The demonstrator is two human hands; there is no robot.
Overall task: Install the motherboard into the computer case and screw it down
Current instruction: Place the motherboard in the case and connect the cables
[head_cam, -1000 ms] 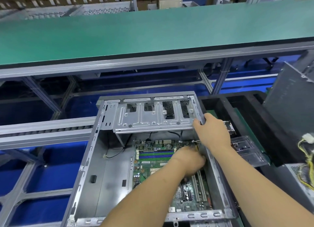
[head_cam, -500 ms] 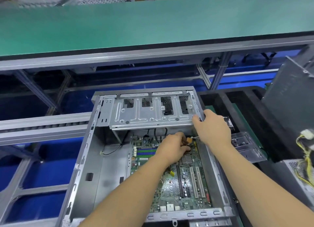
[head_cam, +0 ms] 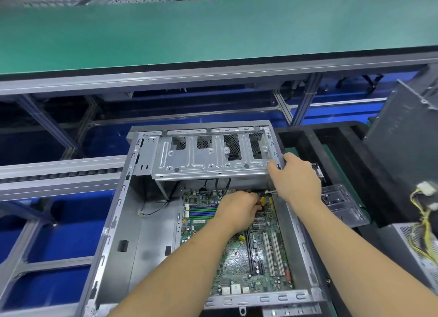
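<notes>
Motherboard (head_cam: 246, 257) is sitting flat inside the case (head_cam: 132, 233). Right hand (head_cam: 295, 178) is gripping the drive cage (head_cam: 208, 155), prob. steadying it; left hand (head_cam: 239, 210) is curling over the board's far edge w/ something orange, likely nudging into alignment.

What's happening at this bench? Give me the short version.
A person is fitting a motherboard into an open computer case. The board already lies flat on the case floor. The left hand is curled down over the board's far end near a small orange part; whether it pinches anything is hidden. The right hand grips the case's far right corner by the drive cage, steadying it. No screwdriver is in view.
</notes>
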